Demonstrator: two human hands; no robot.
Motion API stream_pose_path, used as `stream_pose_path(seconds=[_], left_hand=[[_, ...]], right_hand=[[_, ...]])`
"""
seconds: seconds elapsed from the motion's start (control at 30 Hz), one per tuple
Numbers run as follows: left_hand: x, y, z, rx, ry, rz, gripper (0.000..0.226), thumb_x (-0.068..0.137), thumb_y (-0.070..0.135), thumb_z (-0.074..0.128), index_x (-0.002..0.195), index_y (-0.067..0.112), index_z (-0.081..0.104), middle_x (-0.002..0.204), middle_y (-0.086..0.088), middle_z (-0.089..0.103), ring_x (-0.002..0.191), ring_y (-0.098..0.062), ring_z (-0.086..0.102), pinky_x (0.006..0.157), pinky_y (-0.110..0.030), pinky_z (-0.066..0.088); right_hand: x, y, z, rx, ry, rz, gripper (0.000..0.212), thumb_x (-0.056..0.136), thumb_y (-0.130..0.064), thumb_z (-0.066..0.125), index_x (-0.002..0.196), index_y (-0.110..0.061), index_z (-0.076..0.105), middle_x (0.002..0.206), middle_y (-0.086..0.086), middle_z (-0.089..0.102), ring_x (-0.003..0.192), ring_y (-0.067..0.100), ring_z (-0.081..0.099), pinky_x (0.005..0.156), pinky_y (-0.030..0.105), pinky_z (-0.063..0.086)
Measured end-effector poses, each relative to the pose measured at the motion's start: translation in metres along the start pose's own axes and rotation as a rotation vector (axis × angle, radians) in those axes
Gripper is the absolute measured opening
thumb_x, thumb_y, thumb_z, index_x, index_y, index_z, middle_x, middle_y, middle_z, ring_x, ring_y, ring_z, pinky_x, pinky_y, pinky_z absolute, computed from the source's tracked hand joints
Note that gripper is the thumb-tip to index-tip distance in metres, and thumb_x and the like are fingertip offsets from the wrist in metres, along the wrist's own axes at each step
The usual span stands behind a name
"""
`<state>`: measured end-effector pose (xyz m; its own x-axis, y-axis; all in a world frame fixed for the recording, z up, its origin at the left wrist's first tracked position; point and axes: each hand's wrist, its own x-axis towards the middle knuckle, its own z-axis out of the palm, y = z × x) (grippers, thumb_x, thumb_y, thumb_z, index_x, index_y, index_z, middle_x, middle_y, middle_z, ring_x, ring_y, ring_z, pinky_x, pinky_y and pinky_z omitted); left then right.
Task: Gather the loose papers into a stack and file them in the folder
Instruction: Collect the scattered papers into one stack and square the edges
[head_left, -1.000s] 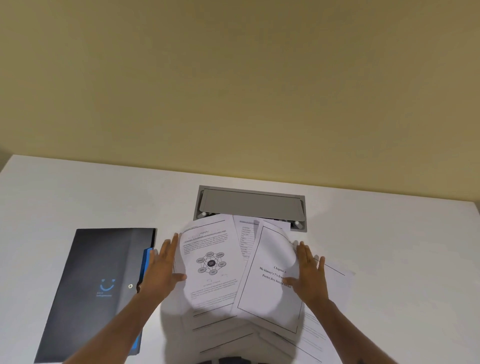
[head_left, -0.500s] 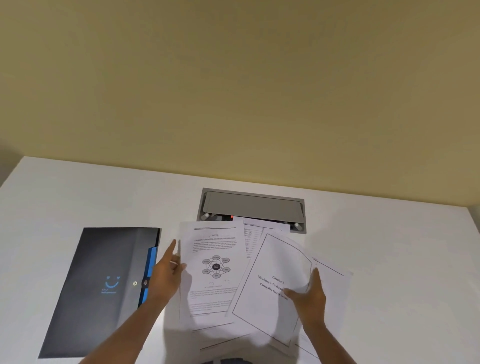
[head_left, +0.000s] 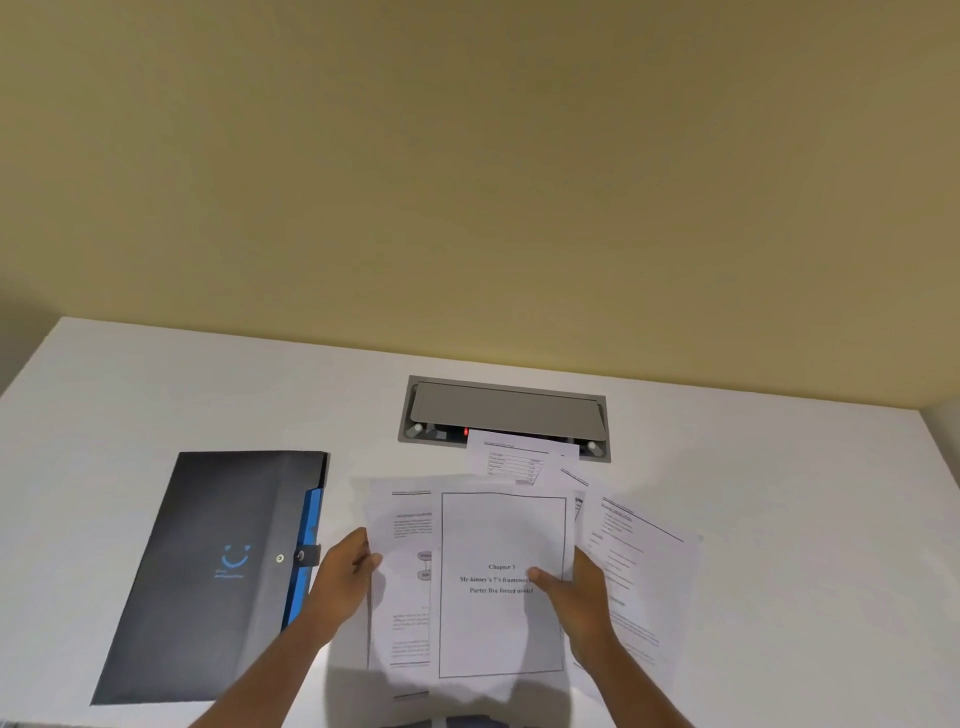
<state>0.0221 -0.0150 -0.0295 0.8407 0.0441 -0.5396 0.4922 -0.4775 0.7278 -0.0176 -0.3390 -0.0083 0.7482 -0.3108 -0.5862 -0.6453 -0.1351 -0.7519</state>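
Observation:
A dark grey folder (head_left: 218, 571) with a blue inner edge and a snap strap lies closed on the left of the white table (head_left: 156, 395). Several printed papers overlap in the middle. My right hand (head_left: 576, 597) holds the framed title page (head_left: 498, 540), thumb on top, lying square over the others. My left hand (head_left: 345, 577) pinches the left edge of the diagram page (head_left: 402, 540) beneath it. A text page (head_left: 639, 577) lies askew to the right, and a table page (head_left: 514, 460) pokes out behind.
A grey recessed cable hatch (head_left: 506, 410) with a small red light sits in the table behind the papers, the table page overlapping its front edge. A yellow wall rises behind. The table's right edge (head_left: 940, 447) is near.
My right hand has swung the title page from tilted to square over the diagram page. My left hand went from flat beside the papers to pinching the diagram page's left edge.

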Motion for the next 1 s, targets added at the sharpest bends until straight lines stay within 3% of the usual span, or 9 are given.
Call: stream_pose_path(seconds=[0.07, 0.2, 0.3, 0.43, 0.53, 0.7, 0.8, 0.9, 1.0], left_hand=[[-0.008, 0.0, -0.001, -0.042, -0.032, 0.004, 0.022, 0.1, 0.014, 0.057, 0.103, 0.035, 0.053, 0.108, 0.021, 0.064, 0.095, -0.015, 0.068, 0.063, -0.008, 0.054], [-0.019, -0.006, 0.0, -0.057, -0.045, -0.015, 0.023, 0.102, 0.019, 0.054, 0.119, 0.035, 0.052, 0.114, 0.016, 0.063, 0.1, -0.018, 0.065, 0.081, -0.018, 0.054], [-0.028, -0.009, 0.003, -0.066, -0.032, -0.026, 0.031, 0.102, 0.022, 0.055, 0.132, 0.029, 0.052, 0.107, 0.009, 0.065, 0.091, -0.017, 0.066, 0.073, -0.014, 0.053], [-0.039, -0.014, 0.008, -0.132, -0.053, -0.058, 0.031, 0.102, 0.02, 0.053, 0.132, 0.029, 0.055, 0.111, 0.007, 0.068, 0.098, -0.019, 0.067, 0.087, -0.029, 0.058], [-0.051, -0.012, 0.011, -0.248, -0.092, -0.114, 0.021, 0.105, 0.025, 0.048, 0.114, 0.04, 0.06, 0.12, 0.01, 0.069, 0.114, -0.021, 0.065, 0.093, -0.034, 0.054], [-0.069, -0.004, 0.02, -0.396, -0.09, -0.304, 0.068, 0.1, 0.059, 0.037, 0.159, 0.029, 0.023, 0.167, 0.004, 0.027, 0.153, -0.026, 0.027, 0.122, -0.047, 0.025], [-0.077, 0.003, 0.029, -0.323, -0.112, -0.207, 0.068, 0.096, 0.059, 0.05, 0.155, 0.033, 0.027, 0.162, 0.004, 0.034, 0.151, -0.027, 0.031, 0.118, -0.048, 0.03], [-0.084, 0.016, 0.033, -0.31, -0.061, -0.053, 0.041, 0.097, 0.038, 0.062, 0.132, 0.045, 0.043, 0.141, 0.01, 0.055, 0.139, -0.028, 0.05, 0.107, -0.047, 0.047], [-0.096, 0.04, 0.029, -0.411, 0.05, 0.068, 0.04, 0.098, 0.032, 0.062, 0.121, 0.061, 0.047, 0.122, 0.023, 0.066, 0.118, -0.016, 0.065, 0.082, -0.03, 0.062]], right_hand=[[-0.002, 0.0, 0.008, 0.006, -0.019, -0.002, 0.047, 0.083, -0.008, 0.087, 0.119, -0.032, 0.07, 0.112, -0.011, 0.08, 0.108, 0.015, 0.075, 0.083, 0.021, 0.06], [-0.008, -0.001, 0.019, -0.01, -0.075, 0.007, 0.049, 0.084, -0.015, 0.088, 0.125, -0.033, 0.066, 0.121, -0.008, 0.077, 0.117, 0.019, 0.071, 0.105, 0.044, 0.058], [-0.014, 0.001, 0.025, -0.026, -0.117, 0.017, 0.058, 0.088, -0.021, 0.085, 0.14, -0.023, 0.059, 0.135, -0.003, 0.07, 0.13, 0.022, 0.062, 0.117, 0.051, 0.049], [-0.025, 0.0, 0.032, -0.019, -0.132, 0.013, 0.039, 0.091, -0.019, 0.081, 0.117, -0.034, 0.057, 0.121, -0.008, 0.068, 0.116, 0.011, 0.064, 0.087, 0.023, 0.055], [-0.033, 0.001, 0.036, 0.033, -0.105, 0.024, 0.048, 0.091, -0.013, 0.081, 0.121, -0.033, 0.049, 0.121, -0.012, 0.063, 0.108, -0.002, 0.06, 0.075, 0.012, 0.05], [-0.049, 0.001, 0.04, 0.066, -0.124, -0.001, 0.046, 0.091, -0.015, 0.081, 0.124, -0.034, 0.056, 0.119, -0.016, 0.068, 0.109, -0.006, 0.063, 0.069, 0.01, 0.056], [-0.057, 0.0, 0.041, 0.082, -0.152, -0.025, 0.036, 0.09, -0.016, 0.082, 0.118, -0.036, 0.07, 0.109, -0.021, 0.08, 0.106, 0.001, 0.074, 0.075, 0.013, 0.058], [-0.066, -0.008, 0.039, 0.126, -0.138, -0.059, 0.034, 0.087, -0.02, 0.086, 0.116, -0.035, 0.074, 0.107, -0.019, 0.082, 0.101, 0.005, 0.078, 0.077, 0.021, 0.063], [-0.075, -0.021, 0.035, 0.198, -0.106, -0.134, 0.034, 0.085, -0.023, 0.087, 0.113, -0.037, 0.075, 0.108, -0.014, 0.083, 0.1, 0.008, 0.08, 0.075, 0.022, 0.066]])
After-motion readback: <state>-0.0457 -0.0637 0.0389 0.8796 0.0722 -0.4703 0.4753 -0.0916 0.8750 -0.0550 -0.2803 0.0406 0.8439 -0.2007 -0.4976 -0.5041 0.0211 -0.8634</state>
